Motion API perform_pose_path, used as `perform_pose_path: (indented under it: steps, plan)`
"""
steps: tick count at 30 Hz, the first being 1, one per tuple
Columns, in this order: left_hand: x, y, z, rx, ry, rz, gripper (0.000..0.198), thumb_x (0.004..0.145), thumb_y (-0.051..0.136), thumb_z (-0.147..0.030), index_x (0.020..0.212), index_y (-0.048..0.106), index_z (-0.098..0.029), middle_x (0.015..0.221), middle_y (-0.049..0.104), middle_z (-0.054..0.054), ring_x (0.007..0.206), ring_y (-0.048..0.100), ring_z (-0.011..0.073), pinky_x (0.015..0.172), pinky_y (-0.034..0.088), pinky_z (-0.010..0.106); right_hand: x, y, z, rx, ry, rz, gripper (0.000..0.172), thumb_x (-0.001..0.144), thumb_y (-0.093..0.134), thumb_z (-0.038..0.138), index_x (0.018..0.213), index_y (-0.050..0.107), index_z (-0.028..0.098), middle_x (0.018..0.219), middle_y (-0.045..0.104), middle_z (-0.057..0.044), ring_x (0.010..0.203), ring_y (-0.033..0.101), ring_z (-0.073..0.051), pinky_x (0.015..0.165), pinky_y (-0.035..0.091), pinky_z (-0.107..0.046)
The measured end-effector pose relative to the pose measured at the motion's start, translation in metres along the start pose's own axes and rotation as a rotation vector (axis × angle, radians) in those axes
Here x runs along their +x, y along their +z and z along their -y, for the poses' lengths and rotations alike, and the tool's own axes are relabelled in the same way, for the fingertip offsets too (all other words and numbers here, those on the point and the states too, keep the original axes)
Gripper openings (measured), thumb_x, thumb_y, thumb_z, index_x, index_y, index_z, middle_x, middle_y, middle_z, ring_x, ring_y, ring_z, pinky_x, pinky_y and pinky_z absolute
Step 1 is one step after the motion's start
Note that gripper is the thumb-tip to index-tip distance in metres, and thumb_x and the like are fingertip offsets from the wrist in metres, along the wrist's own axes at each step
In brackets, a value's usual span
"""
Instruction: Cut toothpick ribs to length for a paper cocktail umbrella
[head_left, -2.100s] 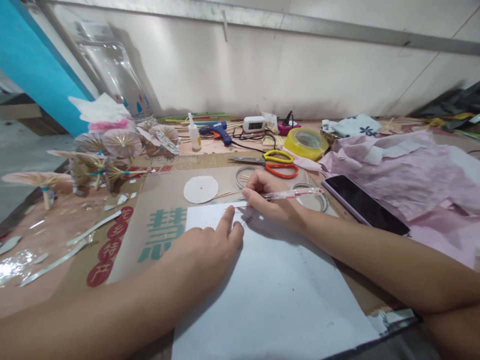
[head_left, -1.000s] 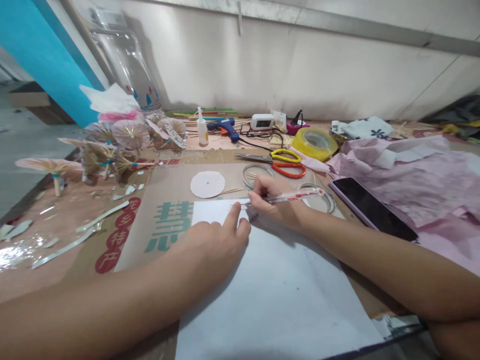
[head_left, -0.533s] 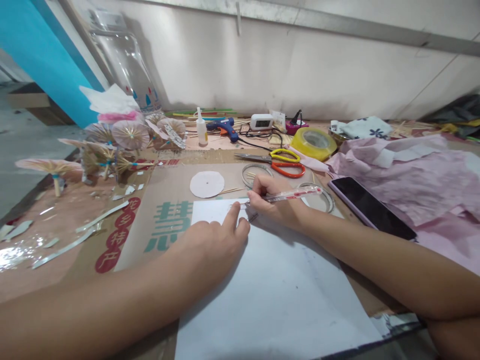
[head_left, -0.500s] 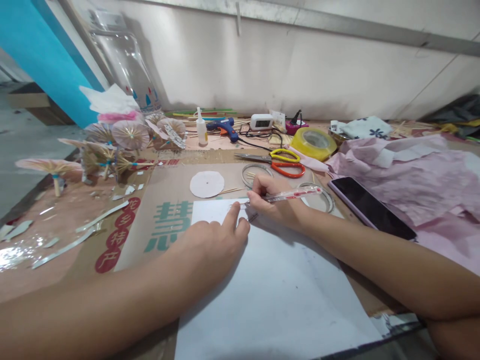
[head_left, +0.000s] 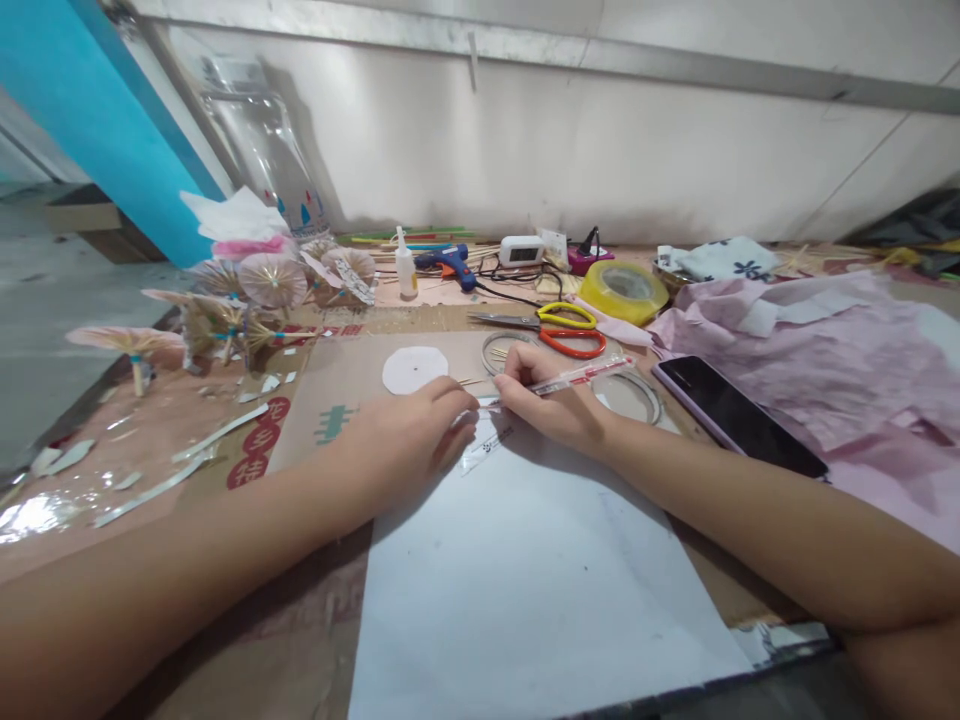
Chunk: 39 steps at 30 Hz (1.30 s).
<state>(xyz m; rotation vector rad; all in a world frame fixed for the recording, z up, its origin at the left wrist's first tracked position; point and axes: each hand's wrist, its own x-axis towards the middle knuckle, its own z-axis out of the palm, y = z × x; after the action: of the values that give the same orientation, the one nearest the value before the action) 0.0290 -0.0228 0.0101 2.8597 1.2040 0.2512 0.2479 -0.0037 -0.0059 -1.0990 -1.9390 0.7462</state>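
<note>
A large white sheet of paper [head_left: 547, 590] lies on flattened cardboard before me. My right hand [head_left: 544, 405] is closed around a clear pen with red markings [head_left: 592, 374], its tip low near the sheet's top edge. Beside it, my left hand [head_left: 420, 435] rests over the sheet's upper left corner with fingers bent and close together; what is under them is hidden. Between the hands lies a clear plastic strip with dark markings [head_left: 486, 447], perhaps a ruler. A white paper disc with a small centre hole [head_left: 415, 370] is just beyond my left hand.
Scissors [head_left: 555, 325], a yellow tape roll [head_left: 624, 292], a glue gun [head_left: 450, 262] and a small white bottle [head_left: 406, 265] stand farther back. A phone [head_left: 739, 415] and pink cloth-like material [head_left: 817, 350] lie right. Several small paper umbrellas [head_left: 271, 282] are left, near paper scraps [head_left: 225, 432].
My left hand has drawn in its pointing index finger and shifted up and left, uncovering more of the clear strip. The right hand keeps its pen grip. The view has shifted slightly.
</note>
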Motion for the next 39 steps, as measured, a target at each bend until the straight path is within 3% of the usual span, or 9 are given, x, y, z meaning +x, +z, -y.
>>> perform_pose_path:
  steps: [5, 13, 17, 22, 24, 29, 33, 36, 39]
  plan:
    - [0.009, -0.003, 0.01, 0.088, -0.005, 0.03, 0.03, 0.104, 0.042, -0.023, 0.105, 0.072, -0.02, 0.104, 0.069, 0.006, 0.075, 0.066, 0.0169, 0.068, 0.047, 0.031, 0.0, 0.0, 0.002, 0.02, 0.005, -0.005, 0.024, 0.092, 0.055, 0.03, 0.073, 0.043, 0.024, 0.065, 0.05, 0.004, 0.062, 0.047, -0.015, 0.059, 0.034, -0.028]
    - [0.028, -0.036, -0.017, 0.306, 0.081, 0.172, 0.024, 0.095, 0.048, -0.008, 0.085, 0.069, -0.013, 0.081, 0.064, 0.008, 0.069, 0.065, 0.0222, 0.061, 0.04, 0.033, -0.002, 0.001, 0.004, 0.127, 0.04, -0.004, 0.022, 0.094, 0.057, 0.032, 0.078, 0.046, 0.023, 0.069, 0.051, 0.004, 0.063, 0.05, -0.014, 0.058, 0.037, -0.027]
    - [0.037, -0.041, -0.018, 0.354, 0.131, 0.243, 0.021, 0.085, 0.055, 0.001, 0.08, 0.07, -0.013, 0.078, 0.065, 0.007, 0.067, 0.065, 0.0221, 0.059, 0.038, 0.032, -0.004, -0.001, 0.005, 0.177, 0.001, -0.177, 0.019, 0.098, 0.056, 0.039, 0.09, 0.052, 0.023, 0.077, 0.055, 0.003, 0.068, 0.052, -0.014, 0.062, 0.04, -0.027]
    - [0.049, -0.042, 0.006, 0.474, 0.109, 0.11, 0.023, 0.091, 0.05, -0.005, 0.086, 0.071, -0.014, 0.081, 0.068, 0.01, 0.074, 0.066, 0.0238, 0.061, 0.038, 0.033, 0.002, -0.004, 0.004, 0.231, -0.016, -0.534, 0.016, 0.1, 0.052, 0.036, 0.091, 0.05, 0.023, 0.082, 0.054, 0.002, 0.076, 0.052, -0.014, 0.071, 0.043, -0.027]
    - [0.059, -0.046, 0.011, 0.471, 0.092, 0.083, 0.024, 0.092, 0.049, -0.008, 0.087, 0.072, -0.014, 0.089, 0.07, 0.013, 0.084, 0.067, 0.0242, 0.068, 0.04, 0.033, 0.004, -0.005, 0.003, 0.236, -0.024, -0.588, 0.015, 0.101, 0.05, 0.035, 0.091, 0.05, 0.023, 0.082, 0.052, 0.002, 0.078, 0.052, -0.015, 0.074, 0.043, -0.028]
    - [0.098, -0.051, 0.004, 0.331, -0.038, 0.157, 0.017, 0.091, 0.058, -0.019, 0.085, 0.075, -0.016, 0.089, 0.073, 0.012, 0.089, 0.068, 0.0248, 0.076, 0.043, 0.032, 0.006, -0.006, -0.002, 0.215, 0.012, -0.563, 0.017, 0.101, 0.049, 0.039, 0.094, 0.049, 0.024, 0.085, 0.053, 0.002, 0.08, 0.053, -0.015, 0.076, 0.044, -0.028]
    - [0.121, -0.048, 0.001, 0.308, -0.023, 0.174, 0.019, 0.09, 0.06, -0.027, 0.088, 0.077, -0.019, 0.09, 0.075, 0.01, 0.092, 0.068, 0.0243, 0.075, 0.044, 0.029, 0.006, -0.006, -0.003, 0.217, 0.023, -0.579, 0.018, 0.1, 0.049, 0.041, 0.093, 0.049, 0.024, 0.085, 0.053, 0.002, 0.08, 0.053, -0.015, 0.075, 0.044, -0.028]
    - [0.118, -0.047, 0.008, 0.307, -0.029, 0.155, 0.025, 0.094, 0.054, -0.031, 0.094, 0.077, -0.021, 0.092, 0.076, 0.009, 0.094, 0.068, 0.0229, 0.075, 0.045, 0.028, 0.007, -0.006, -0.003, 0.22, 0.026, -0.582, 0.018, 0.1, 0.05, 0.041, 0.094, 0.05, 0.024, 0.085, 0.054, 0.002, 0.08, 0.053, -0.015, 0.075, 0.044, -0.028]
    - [0.093, -0.041, 0.018, 0.287, -0.041, 0.117, 0.028, 0.098, 0.051, -0.033, 0.1, 0.076, -0.021, 0.097, 0.076, 0.008, 0.096, 0.067, 0.0225, 0.08, 0.046, 0.029, 0.008, -0.006, -0.004, 0.243, 0.046, -0.536, 0.017, 0.099, 0.051, 0.04, 0.093, 0.05, 0.024, 0.084, 0.054, 0.002, 0.079, 0.053, -0.015, 0.073, 0.043, -0.027]
